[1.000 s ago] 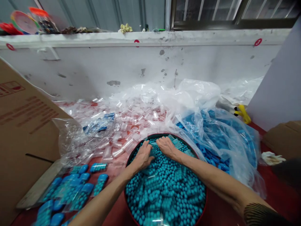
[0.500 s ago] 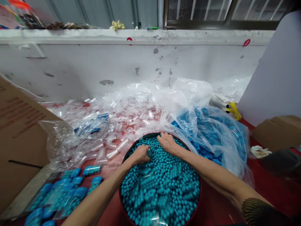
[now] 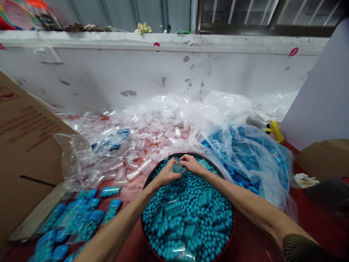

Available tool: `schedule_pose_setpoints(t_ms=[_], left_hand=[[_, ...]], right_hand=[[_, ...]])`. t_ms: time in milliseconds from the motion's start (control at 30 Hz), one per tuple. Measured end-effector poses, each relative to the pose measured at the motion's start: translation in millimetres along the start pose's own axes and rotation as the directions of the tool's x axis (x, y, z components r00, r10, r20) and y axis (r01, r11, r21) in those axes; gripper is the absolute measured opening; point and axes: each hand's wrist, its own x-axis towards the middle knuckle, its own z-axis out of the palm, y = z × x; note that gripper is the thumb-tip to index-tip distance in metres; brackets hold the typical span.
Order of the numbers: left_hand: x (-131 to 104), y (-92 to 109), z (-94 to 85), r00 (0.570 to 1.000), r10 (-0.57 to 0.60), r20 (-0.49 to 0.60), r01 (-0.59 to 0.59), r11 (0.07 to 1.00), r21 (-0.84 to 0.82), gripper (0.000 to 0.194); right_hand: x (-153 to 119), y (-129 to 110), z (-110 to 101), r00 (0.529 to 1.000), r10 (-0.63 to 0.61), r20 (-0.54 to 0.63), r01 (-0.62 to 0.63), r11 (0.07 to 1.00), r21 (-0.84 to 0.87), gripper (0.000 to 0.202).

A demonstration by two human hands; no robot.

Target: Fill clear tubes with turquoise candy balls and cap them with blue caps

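Note:
A round tub (image 3: 232,227) with a dark red rim is full of small teal balls (image 3: 191,189). Above the far part of the balls, my left hand (image 3: 168,174) grips a small clear plastic container (image 3: 177,166). My right hand (image 3: 192,164) pinches the same container from the other side, its fingers closed at the upper edge. What the container holds is hard to make out. Filled clear containers (image 3: 188,233) lie half sunk among the balls nearer to me.
Blue-capped containers of teal balls (image 3: 89,225) lie at the left beside a cardboard box (image 3: 29,134). Loose clear containers (image 3: 147,138) spread behind the tub. To the right sits a clear bag (image 3: 268,171) of blue caps, with a yellow-handled tool (image 3: 276,131) beyond it.
My right hand has lifted off the balls and come over to the container. My left hand has raised the container and turned toward the right hand. The view has shifted slightly left.

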Motion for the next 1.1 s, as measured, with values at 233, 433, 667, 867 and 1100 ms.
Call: schedule_pose_setpoints(t_ms=[233, 433, 667, 867, 1100], left_hand=[[-2.4, -6.6, 3.7, 0.993, -0.105, 0.062, 0.091, 0.978, 0.187, 0.071], [5.1, -11.3, 5.8, 0.987, -0.138, 0.083, 0.1, 0.928, 0.358, 0.054], [-0.7, -11.3, 3.7, 0.988, -0.154, 0.034, 0.133, 0.93, 0.343, 0.061], [-0.6, 5.6, -1.6, 0.995, -0.097, 0.024, 0.094, 0.989, 0.117, 0.05], [1.2, -2.8, 2.7, 0.993, -0.113, 0.043, 0.113, 0.994, -0.004, 0.052]], right_hand=[[-12.7, 4.0, -2.6, 0.995, -0.041, 0.095, 0.034, 0.997, 0.066, 0.023], [-20.2, 21.8, -46.6, 0.995, 0.039, 0.093, -0.002, 0.929, -0.37, 0.019], [-26.0, 34.5, -41.9, 0.994, 0.077, 0.072, -0.05, 0.945, -0.324, 0.018], [-6.4, 16.3, -26.0, 0.998, 0.06, -0.034, -0.059, 0.998, 0.011, 0.015], [-10.2, 14.5, 27.2, 0.99, 0.139, -0.023, -0.128, 0.957, 0.259, 0.017]])
